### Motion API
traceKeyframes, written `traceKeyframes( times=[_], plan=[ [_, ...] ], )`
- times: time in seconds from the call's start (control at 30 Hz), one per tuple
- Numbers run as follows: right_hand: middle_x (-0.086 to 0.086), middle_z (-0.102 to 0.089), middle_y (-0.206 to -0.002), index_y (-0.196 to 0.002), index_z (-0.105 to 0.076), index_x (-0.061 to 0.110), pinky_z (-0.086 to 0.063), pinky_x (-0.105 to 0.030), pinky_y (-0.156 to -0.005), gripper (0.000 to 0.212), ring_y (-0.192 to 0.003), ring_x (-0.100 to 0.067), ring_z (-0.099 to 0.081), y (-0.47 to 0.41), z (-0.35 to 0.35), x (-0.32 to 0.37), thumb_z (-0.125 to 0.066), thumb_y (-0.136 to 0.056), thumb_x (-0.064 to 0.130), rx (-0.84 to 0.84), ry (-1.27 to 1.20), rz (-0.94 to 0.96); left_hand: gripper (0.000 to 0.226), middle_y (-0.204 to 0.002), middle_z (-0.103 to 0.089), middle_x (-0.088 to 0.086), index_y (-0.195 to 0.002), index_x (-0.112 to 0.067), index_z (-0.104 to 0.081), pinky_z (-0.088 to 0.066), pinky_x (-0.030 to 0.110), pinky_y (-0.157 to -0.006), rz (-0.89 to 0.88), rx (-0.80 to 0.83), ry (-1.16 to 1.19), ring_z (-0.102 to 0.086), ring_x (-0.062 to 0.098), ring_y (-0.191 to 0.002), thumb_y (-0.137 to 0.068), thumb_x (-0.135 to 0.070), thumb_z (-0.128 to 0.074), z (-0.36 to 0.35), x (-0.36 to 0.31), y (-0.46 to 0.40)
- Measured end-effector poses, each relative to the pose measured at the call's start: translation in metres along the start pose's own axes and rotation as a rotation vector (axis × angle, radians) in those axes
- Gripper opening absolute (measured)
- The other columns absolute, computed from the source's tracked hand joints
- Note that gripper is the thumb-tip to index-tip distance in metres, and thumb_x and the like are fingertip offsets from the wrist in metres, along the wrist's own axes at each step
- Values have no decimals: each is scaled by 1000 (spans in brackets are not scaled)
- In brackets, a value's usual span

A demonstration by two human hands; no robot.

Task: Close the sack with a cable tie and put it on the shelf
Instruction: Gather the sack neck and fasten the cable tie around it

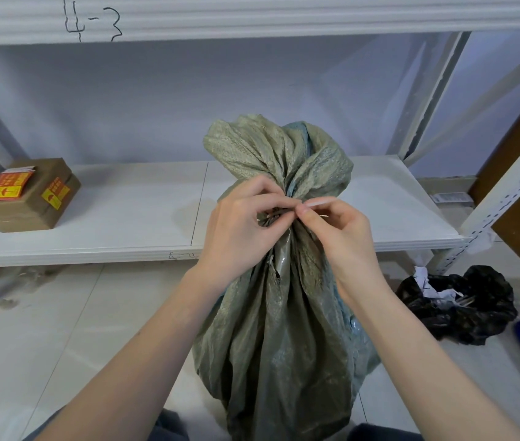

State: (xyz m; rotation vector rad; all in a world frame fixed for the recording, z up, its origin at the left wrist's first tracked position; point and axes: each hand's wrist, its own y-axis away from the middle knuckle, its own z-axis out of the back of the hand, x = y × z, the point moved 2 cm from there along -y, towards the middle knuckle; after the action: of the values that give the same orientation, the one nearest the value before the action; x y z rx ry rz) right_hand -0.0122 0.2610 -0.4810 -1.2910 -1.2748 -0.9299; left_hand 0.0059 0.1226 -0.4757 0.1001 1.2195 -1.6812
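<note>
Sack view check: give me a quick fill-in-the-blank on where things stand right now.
1. Both hands work at the gathered ____ of the green sack.
2. The right hand pinches the white ____ between its fingers.
3. The sack stands on the ____, not yet on the shelf.
4. The cardboard box sits at the shelf's ____ end.

Missing words: neck; cable tie; floor; left
</note>
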Motion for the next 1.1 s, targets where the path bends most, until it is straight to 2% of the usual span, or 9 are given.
traceKeyframes(
  times=[0.13, 0.23, 0.43, 0.57, 0.8, 0.9, 0.97, 1.03, 1.1],
  plan=[
    [-2, -66, -75, -72, -65, 10, -50, -20, -75, 11, -76, -8, -62, 0, 0, 5, -66, -81, 3, -20, 74, 100, 10, -84, -65, -6, -91, -22, -74, -51, 41, -70, -11, 18, -41, -60, 17, -83, -82, -22, -70, 2, -5, -1],
    [-1, -65, -72, -69, -62, 16, -49, -22, -73, 18, -73, -9, -60, 1, -1, 5, -67, -81, 3, -41, 133, 140, 3, -83, -65, -7, -83, -20, -72, -49, 40, -70, -36, 13, -86, -57, 16, -81, -81, -19, -71, 3, -7, -2],
    [5, -62, -68, -68, -54, 24, -50, -34, -75, 26, -70, -13, -61, -1, 2, 4, -62, -83, 4, -104, 262, 209, 7, -84, -63, -7, -81, -17, -69, -47, 41, -72, -70, 27, -194, -57, 18, -82, -82, -24, -70, 1, -6, -2],
    [-7, -69, -75, -74, -49, 23, -53, -45, -84, 20, -81, -22, -69, -2, 4, 1, -55, -87, 9, -108, 222, 184, 7, -84, -63, -4, -82, -16, -69, -48, 42, -70, -84, 42, -208, -58, 19, -82, -84, -22, -68, 1, -6, -2],
    [-14, -70, -86, -79, -42, 24, -55, -37, -72, 19, -77, -23, -70, -4, 7, 5, -41, -96, 15, -161, 109, 73, 6, -88, -60, -3, -85, -16, -65, -48, 42, -70, -111, 34, -270, -58, 18, -84, -85, -22, -63, 1, -18, -5],
    [-12, -71, -83, -81, -41, 23, -53, -28, -67, 19, -72, -18, -69, -3, 8, 7, -39, -98, 13, -137, 78, 81, 18, -86, -51, -4, -83, -17, -53, -43, 34, -66, -9, -14, -276, -50, 15, -76, -81, -30, -65, -1, -19, -2],
    [-9, -70, -80, -82, -39, 21, -51, -18, -63, 19, -69, -9, -68, -3, 8, 9, -37, -98, 11, -105, 53, 88, 39, -77, -48, -5, -74, -17, -43, -36, 31, -61, 134, -49, -354, -45, 17, -71, -79, -51, -63, 1, -15, 0],
    [-6, -69, -77, -82, -38, 20, -49, -15, -60, 19, -66, -4, -68, -2, 7, 10, -36, -99, 10, -88, 25, 87, 56, -72, -52, -6, -66, -17, -45, -38, 32, -60, 291, 0, -435, -48, 18, -71, -74, -72, -51, 1, -6, 2],
    [-5, -69, -76, -82, -39, 20, -50, -16, -63, 19, -67, -5, -68, -2, 5, 9, -36, -99, 11, -81, 8, 86, 58, -74, -57, -4, -65, -21, -49, -40, 30, -63, 399, 115, -378, -52, 17, -73, -75, -78, -43, -1, 1, 4]
  ],
)
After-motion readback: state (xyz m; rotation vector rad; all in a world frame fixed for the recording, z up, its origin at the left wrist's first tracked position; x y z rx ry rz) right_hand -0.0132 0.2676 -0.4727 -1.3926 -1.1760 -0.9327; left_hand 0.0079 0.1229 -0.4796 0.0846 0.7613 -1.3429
